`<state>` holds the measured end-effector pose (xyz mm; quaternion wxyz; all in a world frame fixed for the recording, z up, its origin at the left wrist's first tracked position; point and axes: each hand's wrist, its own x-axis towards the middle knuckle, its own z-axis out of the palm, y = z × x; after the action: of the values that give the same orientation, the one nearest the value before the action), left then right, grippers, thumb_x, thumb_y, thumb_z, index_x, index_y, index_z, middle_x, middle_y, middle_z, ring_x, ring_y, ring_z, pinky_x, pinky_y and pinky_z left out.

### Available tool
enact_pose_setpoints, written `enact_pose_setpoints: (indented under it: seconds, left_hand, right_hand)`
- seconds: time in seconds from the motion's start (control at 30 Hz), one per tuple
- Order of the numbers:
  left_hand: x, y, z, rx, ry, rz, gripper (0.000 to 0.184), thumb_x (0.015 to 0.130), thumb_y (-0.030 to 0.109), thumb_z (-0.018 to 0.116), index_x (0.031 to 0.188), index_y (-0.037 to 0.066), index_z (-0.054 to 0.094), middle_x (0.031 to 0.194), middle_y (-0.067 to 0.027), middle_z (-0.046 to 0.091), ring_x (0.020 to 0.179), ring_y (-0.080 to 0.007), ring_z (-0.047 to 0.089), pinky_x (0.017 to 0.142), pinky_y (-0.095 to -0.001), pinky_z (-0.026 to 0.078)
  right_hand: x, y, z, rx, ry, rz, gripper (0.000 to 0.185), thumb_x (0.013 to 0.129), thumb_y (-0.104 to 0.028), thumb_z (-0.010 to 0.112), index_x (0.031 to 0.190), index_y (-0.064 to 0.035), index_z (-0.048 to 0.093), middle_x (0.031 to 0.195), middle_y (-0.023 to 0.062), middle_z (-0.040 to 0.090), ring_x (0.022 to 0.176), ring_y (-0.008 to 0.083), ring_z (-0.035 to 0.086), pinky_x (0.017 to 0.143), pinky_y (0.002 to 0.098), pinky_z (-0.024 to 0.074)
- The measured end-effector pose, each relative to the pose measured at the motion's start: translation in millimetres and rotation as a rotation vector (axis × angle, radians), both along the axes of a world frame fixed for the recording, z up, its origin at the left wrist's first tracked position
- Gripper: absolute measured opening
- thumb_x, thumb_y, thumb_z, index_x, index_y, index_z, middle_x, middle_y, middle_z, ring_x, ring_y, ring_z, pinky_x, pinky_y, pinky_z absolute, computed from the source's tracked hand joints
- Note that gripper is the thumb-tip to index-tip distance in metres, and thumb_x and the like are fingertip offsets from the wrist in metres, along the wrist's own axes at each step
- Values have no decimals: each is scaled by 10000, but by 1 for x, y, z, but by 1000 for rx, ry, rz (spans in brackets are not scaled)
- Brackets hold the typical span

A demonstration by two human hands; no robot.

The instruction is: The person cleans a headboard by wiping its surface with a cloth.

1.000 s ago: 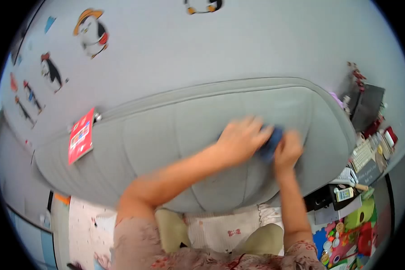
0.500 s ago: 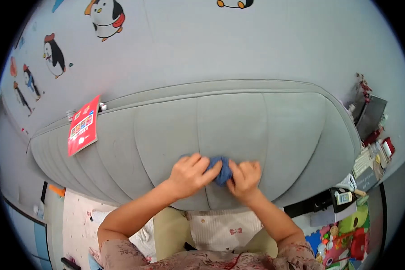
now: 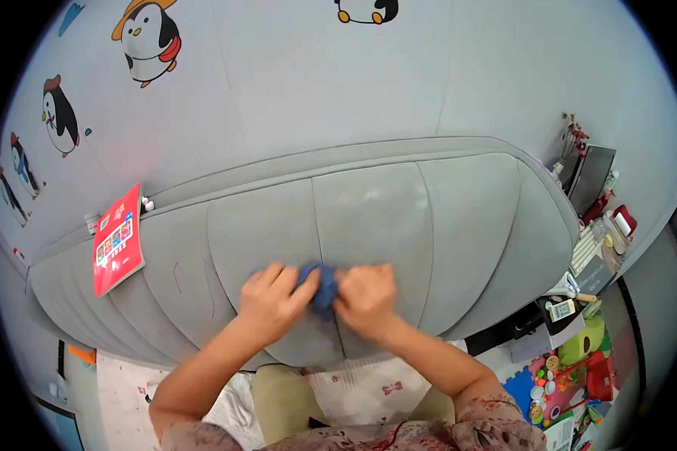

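A crumpled blue cloth [image 3: 323, 292] is bunched between my two hands, in front of the lower middle of a grey padded headboard [image 3: 376, 210]. My left hand [image 3: 272, 301] has its fingers curled and grips the cloth's left side. On the other side, my right hand [image 3: 367, 301] is closed on the cloth, a little blurred by motion. The cloth lies over a vertical seam of the headboard. Whether it presses on the padding is hard to see. Faint pen-like lines mark the padding left of my hands.
A red book [image 3: 119, 240] leans on the headboard's left part. Penguin stickers [image 3: 152, 45] decorate the wall behind. To the right are a cluttered stand with a keyboard [image 3: 587, 252] and toys [image 3: 549, 383] on a colourful mat. A patterned bedsheet [image 3: 361, 387] lies below.
Both hands and the blue cloth have moved left across the headboard, from right of the seam onto it. The camera view has shifted and tilted somewhat. The grip on the cloth is kept.
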<state>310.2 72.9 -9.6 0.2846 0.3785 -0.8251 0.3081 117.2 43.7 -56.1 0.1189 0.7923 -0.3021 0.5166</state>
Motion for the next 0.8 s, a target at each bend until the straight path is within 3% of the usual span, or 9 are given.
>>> enact_pose_setpoints:
  seconds: [0.1,0.2,0.27,0.33,0.4,0.5,0.6,0.67,0.8]
  left_hand:
    - [2,3,10,-65,-82,3,321,680,143,650,991,164,729,745,-12,533,638,-169,557,490,-283,426]
    - [-52,-59,35,-117,127,-138,358,672,118,670,1023,159,726,750,-29,530,692,-210,576,527,-332,458]
    - [-101,-121,52,-186,229,-267,206,742,161,660,944,159,697,809,-58,601,800,-262,636,586,-387,521]
    - [-150,-176,69,-87,215,-203,113,786,182,644,893,158,671,861,-90,634,850,-298,653,651,-427,546]
    - [-165,-206,70,-89,256,-170,124,787,172,650,909,166,670,870,-105,640,856,-305,657,658,-430,549]
    - [-132,-201,68,16,260,-161,112,826,165,628,925,159,680,885,-91,648,886,-287,657,698,-420,539]
    - [-24,-135,52,-37,326,-68,192,759,145,695,947,161,664,831,-64,620,795,-272,646,593,-413,532]
    - [35,-68,34,-114,258,45,319,715,141,696,1033,168,683,748,-49,551,731,-245,617,532,-363,503]
    - [82,31,-30,-63,181,219,417,712,169,671,1128,153,690,777,-48,539,718,-220,598,515,-345,489]
  right_hand:
    - [1,-7,-1,-62,26,32,230,638,-146,718,807,-93,571,723,53,510,653,230,531,630,397,363]
    - [-47,-44,35,-134,39,-206,142,694,-125,657,762,-87,538,712,92,523,657,302,533,612,422,373]
    - [-87,-80,52,-63,-33,-456,86,823,-111,601,777,-70,542,713,134,543,673,348,546,613,465,388]
    - [-122,-116,76,128,-204,-535,162,942,-177,551,962,-43,639,857,157,656,785,368,624,677,472,458]
    - [-139,-151,77,168,-202,-686,199,964,-222,553,1032,-67,658,937,145,686,851,360,652,703,468,480]
    - [-84,-133,88,217,-233,-734,195,971,-237,555,1020,-80,660,946,140,687,870,350,659,699,470,484]
    - [12,-92,80,59,-153,-436,108,869,-140,615,864,-56,547,822,134,609,767,366,601,650,482,446]
    - [59,-48,62,-15,-34,-247,107,806,-118,644,837,-69,554,812,123,579,745,330,572,669,441,407]
    - [80,11,1,-56,172,207,158,685,-87,664,806,-73,563,749,127,535,709,300,547,634,403,385]
